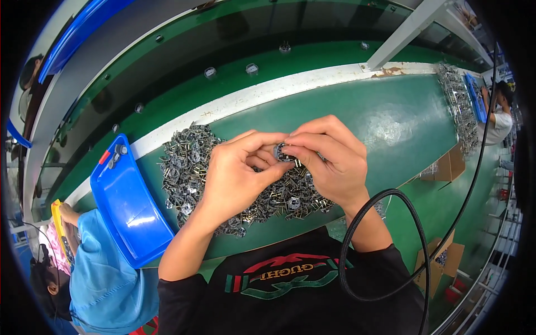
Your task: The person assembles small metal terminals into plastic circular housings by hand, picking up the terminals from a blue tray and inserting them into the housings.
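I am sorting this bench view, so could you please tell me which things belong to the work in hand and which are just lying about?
In hand:
- small round metal part, pinched by left hand and right hand
- grey pile of small metal parts

Lying about:
- blue plastic tray
- brown cardboard box
- black cable

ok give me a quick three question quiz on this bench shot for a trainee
1. True or false: both hands, left hand and right hand, pinch one small round part between them.
2. Where is the blue tray relative to the parts pile? A) to its left B) to its right C) on top of it
3. Fill in: the pile lies on a ____ bench.

Key: 1 true; 2 A; 3 green
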